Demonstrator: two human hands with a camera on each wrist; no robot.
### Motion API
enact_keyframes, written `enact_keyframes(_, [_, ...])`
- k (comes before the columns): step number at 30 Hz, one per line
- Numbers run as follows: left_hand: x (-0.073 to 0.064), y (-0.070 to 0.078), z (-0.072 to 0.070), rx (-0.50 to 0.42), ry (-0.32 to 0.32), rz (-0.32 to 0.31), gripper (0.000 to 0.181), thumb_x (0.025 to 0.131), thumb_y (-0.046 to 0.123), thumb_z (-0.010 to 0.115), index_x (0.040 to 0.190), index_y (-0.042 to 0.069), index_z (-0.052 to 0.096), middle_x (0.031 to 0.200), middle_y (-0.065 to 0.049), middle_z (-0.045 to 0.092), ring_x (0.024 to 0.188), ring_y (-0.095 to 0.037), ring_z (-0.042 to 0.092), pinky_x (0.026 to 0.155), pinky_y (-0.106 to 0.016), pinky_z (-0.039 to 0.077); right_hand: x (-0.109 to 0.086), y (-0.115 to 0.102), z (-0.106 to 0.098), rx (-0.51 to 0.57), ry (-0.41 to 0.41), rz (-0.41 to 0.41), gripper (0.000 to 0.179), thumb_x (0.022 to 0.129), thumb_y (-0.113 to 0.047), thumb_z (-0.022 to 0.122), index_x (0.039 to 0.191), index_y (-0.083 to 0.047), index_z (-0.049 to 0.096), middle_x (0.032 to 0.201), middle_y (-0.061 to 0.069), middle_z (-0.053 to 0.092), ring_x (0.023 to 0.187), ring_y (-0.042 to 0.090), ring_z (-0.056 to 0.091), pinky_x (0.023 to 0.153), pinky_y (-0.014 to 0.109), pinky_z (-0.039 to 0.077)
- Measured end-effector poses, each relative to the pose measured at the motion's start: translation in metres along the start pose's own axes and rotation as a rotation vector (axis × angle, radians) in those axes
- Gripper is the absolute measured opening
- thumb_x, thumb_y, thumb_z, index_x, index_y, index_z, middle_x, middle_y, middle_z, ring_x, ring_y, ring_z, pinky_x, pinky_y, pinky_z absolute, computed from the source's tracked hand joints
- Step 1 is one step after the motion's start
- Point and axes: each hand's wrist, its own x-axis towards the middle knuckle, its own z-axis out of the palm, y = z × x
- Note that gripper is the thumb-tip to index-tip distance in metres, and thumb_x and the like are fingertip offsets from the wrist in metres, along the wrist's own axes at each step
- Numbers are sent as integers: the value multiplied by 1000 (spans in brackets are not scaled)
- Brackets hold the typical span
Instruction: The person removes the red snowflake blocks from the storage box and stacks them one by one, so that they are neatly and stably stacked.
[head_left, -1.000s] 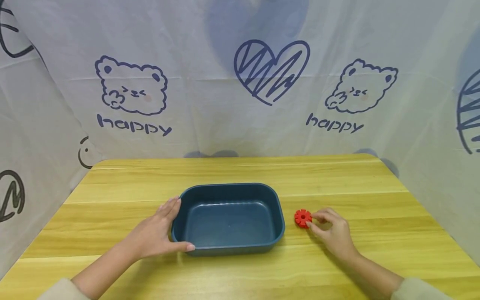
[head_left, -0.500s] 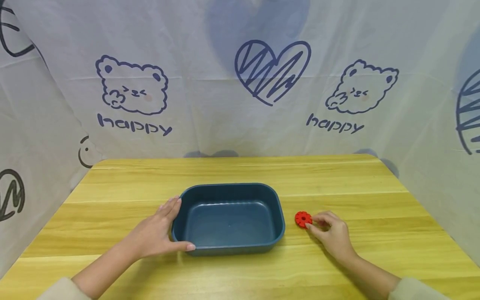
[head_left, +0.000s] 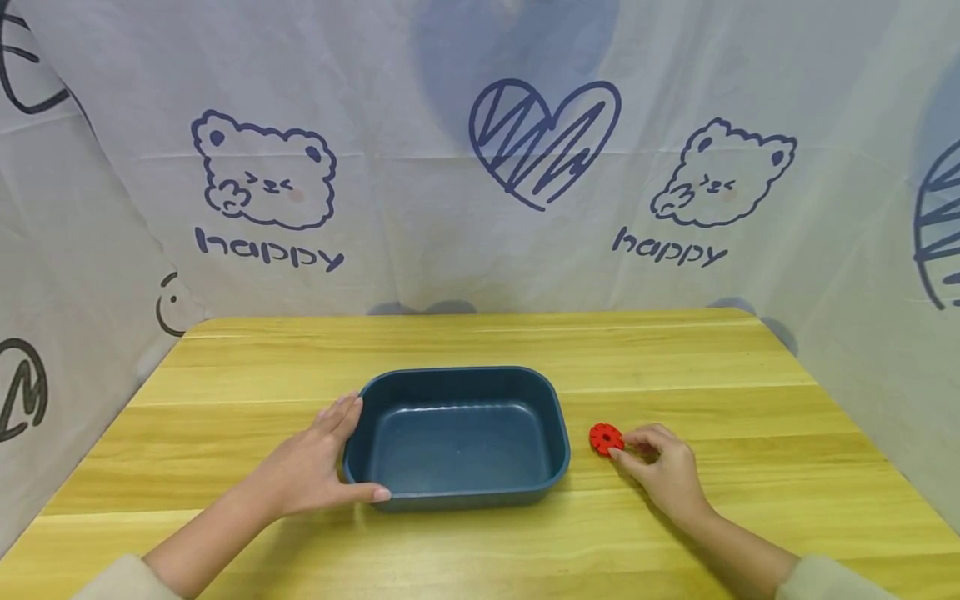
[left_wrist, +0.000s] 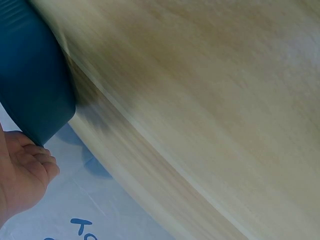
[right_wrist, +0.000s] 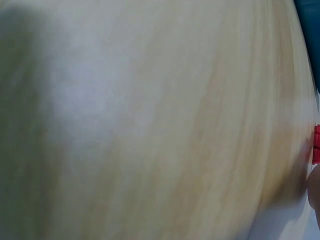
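A dark blue rectangular basin (head_left: 457, 450) stands on the wooden table, with nothing inside it. My left hand (head_left: 315, 467) rests against its left end, the fairly straight fingers along the side and the thumb on the near rim; the left wrist view shows this hand (left_wrist: 27, 170) at a corner. To the basin's right, my right hand (head_left: 663, 467) pinches a red notched plastic disc (head_left: 606, 438) with a central hole, by its right edge. Only a sliver of the disc (right_wrist: 317, 145) and a fingertip show at the right border of the right wrist view.
The yellow wood-grain table (head_left: 480, 342) ends at a pale cloth backdrop (head_left: 420, 192) printed with bears and hearts. More cloth hangs at both sides. A strip of bare table lies between the basin and the disc.
The red disc has tilted slightly and shifted a little toward me in my right hand. My left hand and the basin have stayed in place.
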Motion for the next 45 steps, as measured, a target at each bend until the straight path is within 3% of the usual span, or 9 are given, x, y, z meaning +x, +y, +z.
enact_keyframes(15, [0, 0, 0, -1, 1, 2, 115, 67, 72, 61, 142, -7, 27, 149, -25, 25, 130, -50, 34, 94, -59, 41, -1, -4, -3, 12, 0, 23, 15, 65, 1, 80, 76, -1, 70, 77, 7, 66, 70, 1, 56, 62, 11, 48])
enact_keyframes(28, [0, -1, 1, 4, -7, -10, 116, 67, 73, 61, 142, -7, 27, 149, -26, 25, 130, -50, 33, 94, -59, 41, -1, 0, -1, -1, -7, 20, 16, 64, 2, 80, 76, 0, 69, 77, 7, 66, 70, -1, 56, 63, 8, 46])
enact_keyframes(40, [-1, -3, 3, -1, -1, 5, 115, 69, 73, 59, 143, -8, 24, 150, -26, 22, 132, -49, 30, 96, -58, 40, 6, -6, -9, 75, 15, -7, 13, 70, 3, 76, 80, 3, 68, 79, 11, 67, 70, -5, 52, 63, 9, 47])
enact_keyframes(43, [-3, -6, 6, 0, 17, 30, 109, 74, 67, 59, 144, -8, 22, 151, -25, 19, 136, -45, 26, 103, -53, 35, 16, -7, -13, 93, 21, -46, 12, 74, 3, 73, 85, 4, 69, 82, 12, 67, 74, -3, 52, 65, 9, 46])
enact_keyframes(45, [-4, -8, 8, -5, 32, 49, 105, 78, 63, 58, 144, -8, 20, 153, -24, 16, 138, -43, 21, 115, -40, 21, 23, -7, -17, 91, 3, -85, 16, 76, 2, 71, 91, 5, 68, 87, 13, 67, 78, 2, 53, 68, 9, 45])
